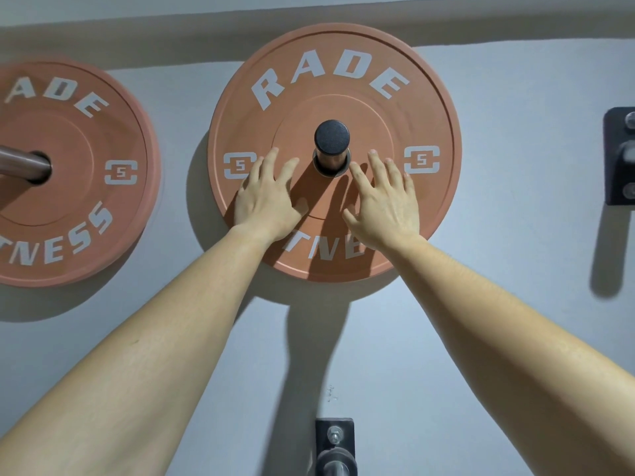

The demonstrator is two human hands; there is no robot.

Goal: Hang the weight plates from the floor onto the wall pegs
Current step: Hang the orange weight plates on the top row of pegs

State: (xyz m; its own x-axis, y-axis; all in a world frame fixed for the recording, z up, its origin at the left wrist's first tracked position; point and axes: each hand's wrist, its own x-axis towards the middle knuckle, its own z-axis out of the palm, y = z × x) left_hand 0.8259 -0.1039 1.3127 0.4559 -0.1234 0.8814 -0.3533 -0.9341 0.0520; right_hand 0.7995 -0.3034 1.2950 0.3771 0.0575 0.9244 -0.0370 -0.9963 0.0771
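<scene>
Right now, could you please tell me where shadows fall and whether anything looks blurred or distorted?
Head view: the centre plate throws a soft shadow left and down onto the wall; head view: the left hand and right hand cast dark streaks across its face; head view: the left plate looks stretched and slightly soft near the frame edge.

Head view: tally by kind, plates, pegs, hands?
Orange weight plates: 2, centre plate, left plate
Wall pegs: 4, centre peg, left peg, bottom peg, right peg (cut by the frame edge)
Hands: 2, left hand, right hand
Total: 8
</scene>
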